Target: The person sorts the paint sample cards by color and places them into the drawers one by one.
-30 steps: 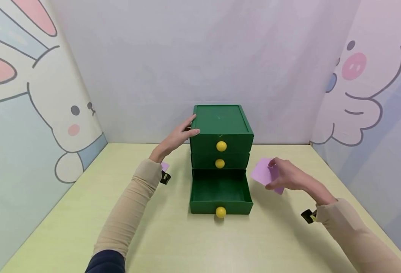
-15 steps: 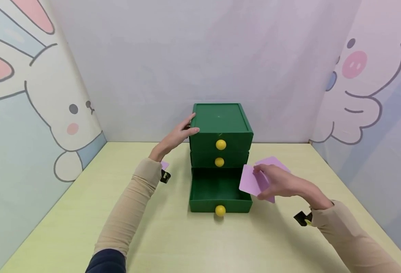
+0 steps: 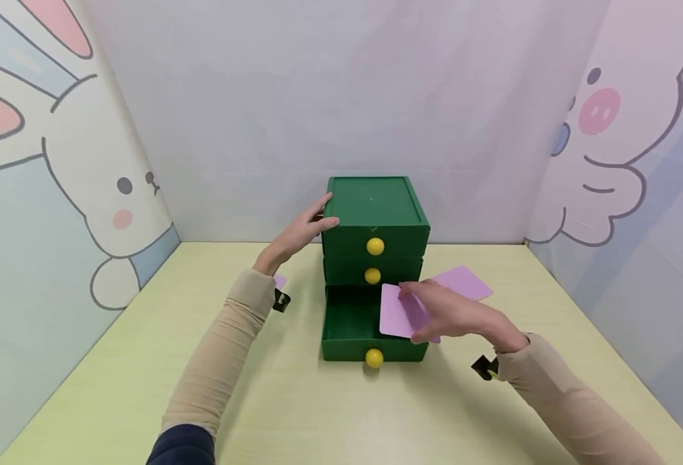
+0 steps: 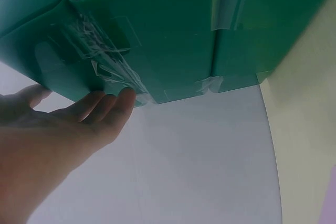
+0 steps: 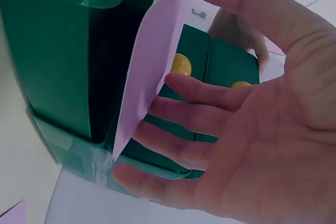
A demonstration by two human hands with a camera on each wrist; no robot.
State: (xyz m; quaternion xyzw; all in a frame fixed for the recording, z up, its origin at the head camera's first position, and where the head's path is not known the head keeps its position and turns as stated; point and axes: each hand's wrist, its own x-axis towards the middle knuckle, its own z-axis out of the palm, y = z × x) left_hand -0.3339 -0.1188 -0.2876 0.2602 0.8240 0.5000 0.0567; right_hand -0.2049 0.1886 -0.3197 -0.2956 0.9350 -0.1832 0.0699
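A small green drawer cabinet (image 3: 376, 201) with yellow knobs stands in the middle of the table; its bottom drawer (image 3: 347, 349) is pulled out. My right hand (image 3: 448, 312) pinches a lilac square card (image 3: 395, 311) by its edges, thumb on one side and fingers on the other. In the head view this card overlaps the right part of the pulled-out drawer. The right wrist view shows the card (image 5: 152, 61) tilted beside the drawer's dark interior. My left hand (image 3: 296, 236) rests against the cabinet's upper left side, fingers (image 4: 107, 111) extended along it, thumb near the top edge.
Another lilac card (image 3: 463, 283) lies on the table right of the cabinet. Part of one more lilac piece (image 3: 280, 281) shows beside the left wrist. Clear tape (image 4: 230, 4) runs across the cabinet's side joints. A pale wall (image 3: 248, 129) stands behind.
My right hand has lifted the lilac card from the right of the cabinet and carried it left over the drawer, uncovering another card beneath. The left hand has stayed put.
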